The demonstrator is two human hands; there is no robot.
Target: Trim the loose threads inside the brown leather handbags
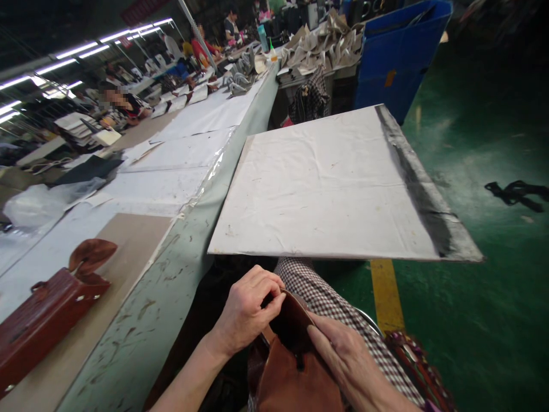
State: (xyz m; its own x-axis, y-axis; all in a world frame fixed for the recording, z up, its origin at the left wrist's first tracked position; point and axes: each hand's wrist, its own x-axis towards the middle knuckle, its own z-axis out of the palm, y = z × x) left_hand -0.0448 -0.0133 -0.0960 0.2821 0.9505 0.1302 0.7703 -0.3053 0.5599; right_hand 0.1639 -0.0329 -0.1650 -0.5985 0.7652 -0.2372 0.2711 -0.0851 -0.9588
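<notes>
A brown leather bag [295, 375] rests on my lap, its mouth facing up and its dark inside showing. My left hand [253, 306] pinches the far edge of the opening between thumb and fingers. Along the right side of the opening, my right hand [338, 343] grips the leather wall, thumb on the near face and the other fingers mostly hidden. A small slot shows in the front flap. To the left on the long table lies a reddish-brown leather case [47, 320] with a leaf-shaped leather piece [92, 256] at its end.
A white-covered board [326, 189] juts out just beyond my knees. The long table [171, 297] runs along my left, with a clear plastic bag [47, 200] on it. A blue bin [394, 63] and stacked grey pieces [326, 46] stand farther back. Several people work in the distance.
</notes>
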